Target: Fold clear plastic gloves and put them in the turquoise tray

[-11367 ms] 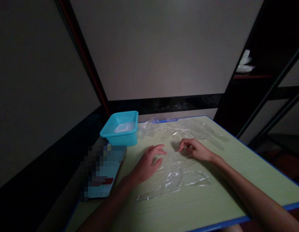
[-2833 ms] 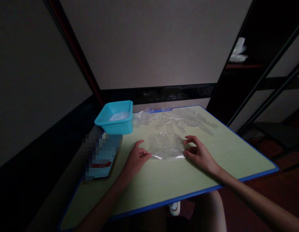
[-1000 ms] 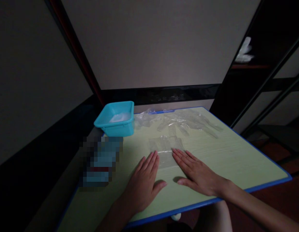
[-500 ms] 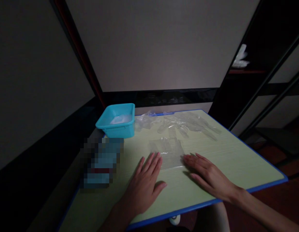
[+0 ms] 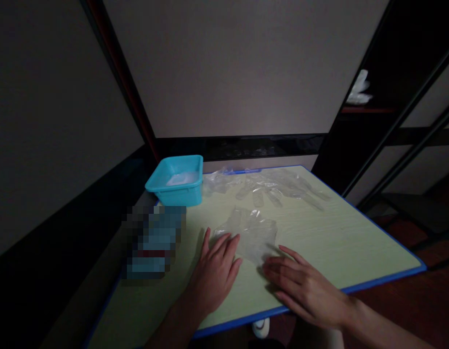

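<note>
A thin, crinkled piece of clear plastic film point(image 5: 255, 237) lies on the table in front of me. My left hand point(image 5: 215, 276) rests palm down at its left lower edge, fingers apart, the fingertips on or just beside the film. At the lower right corner of the film is my right hand point(image 5: 304, 286). Its fingers are spread and slightly bent, with the tips touching the film or very close to it. Farther back, more clear plastic film point(image 5: 271, 186) with long finger-like strips lies spread along the far edge.
A turquoise plastic basket point(image 5: 180, 196) with something whitish inside stands at the back left. Below it lies a blurred-out bluish item point(image 5: 155, 242). The pale table point(image 5: 340, 237) has a blue rim. Wall panels rise behind, and a shelf point(image 5: 369, 110) at right holds a white object.
The near film has shifted, spread and crumpled toward me, and its upper strip has separated from the film behind. Both hands have moved slightly nearer, my right also leftward.
</note>
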`<state>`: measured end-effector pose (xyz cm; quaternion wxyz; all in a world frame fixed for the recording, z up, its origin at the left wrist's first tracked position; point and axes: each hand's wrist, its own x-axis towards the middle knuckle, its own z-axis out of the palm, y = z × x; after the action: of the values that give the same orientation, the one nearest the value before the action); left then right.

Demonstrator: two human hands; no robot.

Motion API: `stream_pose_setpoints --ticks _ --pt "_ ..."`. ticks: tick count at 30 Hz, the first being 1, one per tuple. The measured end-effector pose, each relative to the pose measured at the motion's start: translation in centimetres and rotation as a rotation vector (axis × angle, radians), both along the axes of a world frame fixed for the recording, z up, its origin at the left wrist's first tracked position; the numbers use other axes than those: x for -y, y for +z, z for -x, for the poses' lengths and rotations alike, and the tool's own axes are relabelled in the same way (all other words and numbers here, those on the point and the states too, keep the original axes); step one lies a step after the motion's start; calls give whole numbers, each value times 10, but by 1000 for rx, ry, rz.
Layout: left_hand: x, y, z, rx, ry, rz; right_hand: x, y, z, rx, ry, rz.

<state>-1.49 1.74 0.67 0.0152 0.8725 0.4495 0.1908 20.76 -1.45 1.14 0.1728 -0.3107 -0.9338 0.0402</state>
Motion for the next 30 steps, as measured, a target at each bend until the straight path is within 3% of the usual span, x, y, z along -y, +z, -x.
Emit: stream_pose_setpoints --ticks 4,8,18,30 --pt "-2 -4 1 11 74 -25 8 10 26 85 136 89" --pt "-3 -12 5 -60 88 -70 7 18 37 117 260 49" --pt "-3 -18 6 -152 72 -35 -1 9 -6 34 10 -87" --pt "3 -9 1 -170 -31 54 7 -4 -26 63 47 -116"
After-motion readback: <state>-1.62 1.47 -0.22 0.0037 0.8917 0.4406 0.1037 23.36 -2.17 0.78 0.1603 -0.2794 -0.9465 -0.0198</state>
